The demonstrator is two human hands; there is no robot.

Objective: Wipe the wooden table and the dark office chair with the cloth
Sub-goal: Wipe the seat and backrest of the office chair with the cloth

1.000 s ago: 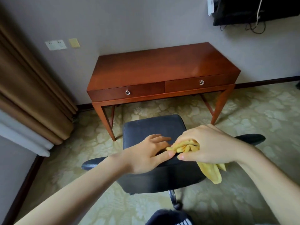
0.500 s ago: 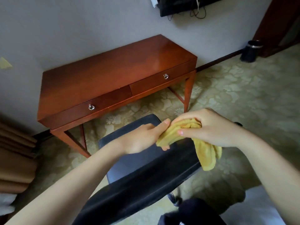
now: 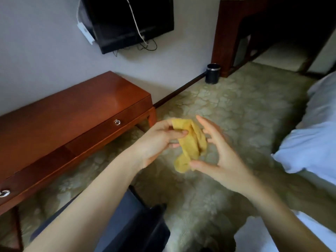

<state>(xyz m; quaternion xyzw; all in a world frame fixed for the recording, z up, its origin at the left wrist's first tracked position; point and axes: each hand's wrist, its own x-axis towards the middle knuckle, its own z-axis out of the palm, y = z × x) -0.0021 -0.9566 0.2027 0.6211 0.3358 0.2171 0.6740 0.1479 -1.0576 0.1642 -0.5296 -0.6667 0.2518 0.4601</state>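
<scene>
Head view: your left grip [image 3: 160,140] pinched yellow cloth [image 3: 190,144] above carpet [image 3: 236,110]; right grip [image 3: 221,157] spread wide, just beside cloth.

A: Where does the single view sit?
B: On the person's head; a wide-angle lens faces forward and down along both forearms, tilted so that wall [image 3: 45,51] and carpet [image 3: 227,110] run aslant.
A: How near is it?
B: Close. The left hand [image 3: 156,140], the right hand [image 3: 223,160] and the yellow cloth [image 3: 190,146] fill the centre; the wooden table [image 3: 72,113] lies left, the dark office chair [image 3: 145,230] at the bottom edge, the bed [image 3: 312,142] right, the television [image 3: 131,20] at top.
A: What do views share?
B: There is one view only.
</scene>
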